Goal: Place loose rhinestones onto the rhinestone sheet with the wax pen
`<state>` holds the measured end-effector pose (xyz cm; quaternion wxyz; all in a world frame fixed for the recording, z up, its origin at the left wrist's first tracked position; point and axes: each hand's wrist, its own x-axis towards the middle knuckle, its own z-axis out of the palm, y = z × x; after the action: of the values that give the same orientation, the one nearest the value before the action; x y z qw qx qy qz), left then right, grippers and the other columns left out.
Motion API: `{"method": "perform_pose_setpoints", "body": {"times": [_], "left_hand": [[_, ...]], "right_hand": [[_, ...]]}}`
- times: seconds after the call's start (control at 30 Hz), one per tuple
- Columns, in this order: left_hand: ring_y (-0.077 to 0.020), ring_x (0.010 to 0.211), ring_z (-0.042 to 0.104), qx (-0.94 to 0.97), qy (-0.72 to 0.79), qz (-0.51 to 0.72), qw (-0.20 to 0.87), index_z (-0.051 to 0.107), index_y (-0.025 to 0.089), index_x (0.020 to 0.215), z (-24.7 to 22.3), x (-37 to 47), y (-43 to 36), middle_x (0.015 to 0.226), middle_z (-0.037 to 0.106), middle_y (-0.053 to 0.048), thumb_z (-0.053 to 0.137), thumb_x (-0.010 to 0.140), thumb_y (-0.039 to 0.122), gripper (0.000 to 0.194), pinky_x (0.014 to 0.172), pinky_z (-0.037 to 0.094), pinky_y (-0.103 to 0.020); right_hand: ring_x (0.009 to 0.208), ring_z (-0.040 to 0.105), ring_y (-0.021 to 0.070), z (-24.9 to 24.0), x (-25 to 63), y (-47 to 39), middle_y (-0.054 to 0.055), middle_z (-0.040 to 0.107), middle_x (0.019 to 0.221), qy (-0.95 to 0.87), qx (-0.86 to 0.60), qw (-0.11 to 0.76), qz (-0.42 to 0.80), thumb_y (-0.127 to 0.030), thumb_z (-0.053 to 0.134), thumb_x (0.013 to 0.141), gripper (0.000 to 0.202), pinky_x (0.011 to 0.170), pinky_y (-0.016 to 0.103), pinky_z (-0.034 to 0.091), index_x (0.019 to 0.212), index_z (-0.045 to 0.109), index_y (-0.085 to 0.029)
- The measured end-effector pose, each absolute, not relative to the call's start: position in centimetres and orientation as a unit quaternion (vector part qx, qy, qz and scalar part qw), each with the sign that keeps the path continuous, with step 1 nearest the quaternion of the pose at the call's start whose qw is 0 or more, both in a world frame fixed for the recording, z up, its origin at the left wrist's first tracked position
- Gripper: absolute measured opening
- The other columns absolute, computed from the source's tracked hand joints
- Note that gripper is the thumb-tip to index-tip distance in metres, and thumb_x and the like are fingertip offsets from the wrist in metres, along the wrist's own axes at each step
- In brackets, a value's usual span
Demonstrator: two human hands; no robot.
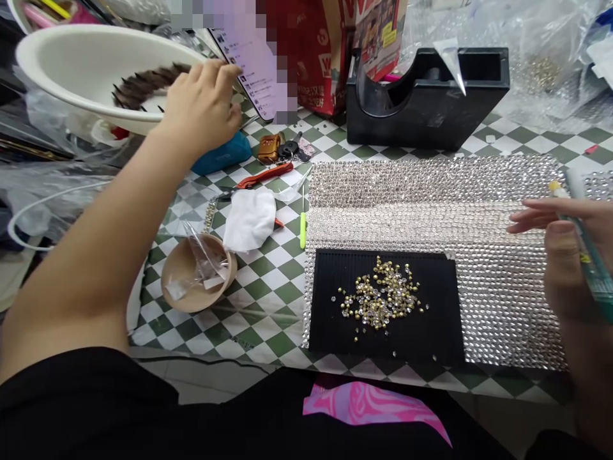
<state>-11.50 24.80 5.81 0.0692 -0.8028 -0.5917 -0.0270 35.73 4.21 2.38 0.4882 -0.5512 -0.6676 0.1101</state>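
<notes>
A pink patterned scrap lies nearest, beyond it the black tray of loose rhinestones on the rhinestone sheet, while the right hand pinches a green pen and the left hand, fingers loosely curled, touches the phone.

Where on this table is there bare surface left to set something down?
Bare checkered cloth shows between the brown bowl and the black tray, and along the front edge below them. Another strip runs right of the tape dispenser. It is crowded around the left hand, phone, keys and white basin.
</notes>
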Motion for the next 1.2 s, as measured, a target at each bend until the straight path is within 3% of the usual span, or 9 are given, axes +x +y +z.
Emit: {"method": "perform_pose_setpoints", "body": {"times": [0.13, 0.2, 0.37, 0.7, 1.2], "left_hand": [[-0.0421, 0.135, 0.029, -0.815, -0.578, -0.027, 0.033, 0.034, 0.043, 0.152, 5.6, -11.5, 24.6, 0.157, 0.027, 0.006, 0.023, 0.092, 0.054, 0.062, 0.108, 0.027, -0.069], [-0.0432, 0.135, 0.027, -0.817, -0.576, -0.028, 0.022, 0.034, 0.049, 0.151, 5.5, -11.4, 24.5, 0.157, 0.026, 0.01, 0.023, 0.091, 0.056, 0.061, 0.106, 0.027, -0.071], [-0.0457, 0.135, 0.024, -0.818, -0.575, -0.012, 0.017, 0.043, 0.038, 0.149, 5.5, -11.3, 24.4, 0.16, 0.02, 0.005, 0.024, 0.091, 0.055, 0.063, 0.107, 0.024, -0.072], [-0.0461, 0.135, 0.025, -0.838, -0.542, 0.045, 0.039, 0.052, 0.027, 0.144, 4.7, -11.9, 24.6, 0.156, 0.021, -0.006, 0.028, 0.089, 0.054, 0.066, 0.11, 0.025, -0.068], [-0.0451, 0.134, 0.028, -0.844, -0.534, 0.04, 0.036, 0.04, 0.032, 0.152, 4.3, -12.4, 25.0, 0.156, 0.024, -0.005, 0.028, 0.086, 0.058, 0.072, 0.11, 0.026, -0.068]], "right_hand": [[0.071, 0.067, 0.0153, 2.2, 35.9, 4.3, 0.005, 0.069, 0.084, -0.661, -0.545, 0.5, 0.128, -0.032, 0.058, 0.089, 0.027, 0.064, 0.032, 0.049, 0.109, 0.073, -0.019], [0.072, 0.067, 0.0154, 2.2, 35.9, 4.3, 0.005, 0.069, 0.085, -0.659, -0.552, 0.497, 0.12, -0.032, 0.057, 0.09, 0.028, 0.064, 0.033, 0.049, 0.11, 0.072, -0.02], [0.071, 0.066, 0.0145, 2.2, 35.7, 4.3, 0.004, 0.069, 0.085, -0.663, -0.55, 0.493, 0.118, -0.032, 0.057, 0.091, 0.027, 0.063, 0.032, 0.049, 0.109, 0.073, -0.019], [0.07, 0.066, 0.0145, 2.2, 35.7, 4.1, 0.004, 0.068, 0.085, -0.663, -0.556, 0.488, 0.114, -0.031, 0.058, 0.09, 0.026, 0.063, 0.033, 0.049, 0.108, 0.073, -0.02], [0.072, 0.066, 0.0149, 2.4, 36.1, 3.9, 0.004, 0.068, 0.086, -0.664, -0.576, 0.458, 0.133, -0.031, 0.055, 0.091, 0.026, 0.066, 0.034, 0.049, 0.108, 0.073, -0.021]]}}
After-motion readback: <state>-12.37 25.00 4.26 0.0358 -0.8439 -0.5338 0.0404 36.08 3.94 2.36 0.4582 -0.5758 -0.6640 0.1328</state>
